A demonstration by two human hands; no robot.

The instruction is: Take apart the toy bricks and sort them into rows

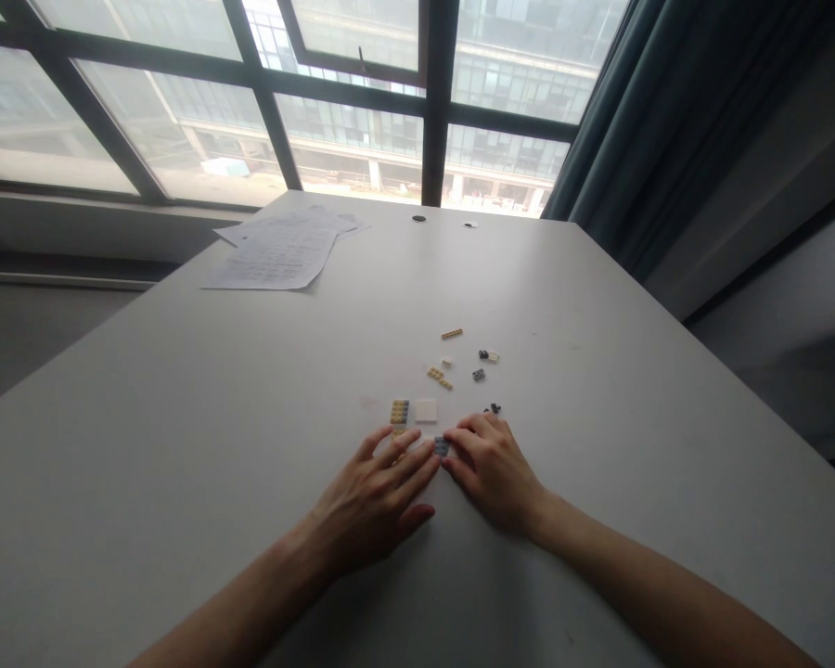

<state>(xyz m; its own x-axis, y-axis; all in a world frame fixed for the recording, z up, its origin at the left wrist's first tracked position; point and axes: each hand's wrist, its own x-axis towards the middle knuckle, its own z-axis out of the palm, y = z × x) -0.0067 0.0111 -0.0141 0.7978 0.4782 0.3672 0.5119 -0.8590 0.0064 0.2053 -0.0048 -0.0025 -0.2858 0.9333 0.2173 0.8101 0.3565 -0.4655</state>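
Note:
My left hand lies low over the table with its fingers stretched out and apart. Its fingertips cover some small pieces, and one reaches the edge of a grey studded toy plate. From the other side, my right hand grips that grey plate between thumb and fingers. Just beyond the left fingertips are a tan-and-grey studded piece and a smooth white square tile. A small black piece sits against the right knuckles, partly hidden.
Farther out lie a long tan strip, tan studded pieces, a small white piece, a grey piece and a black-and-white piece. Printed papers rest at the far left of the white table, before a window.

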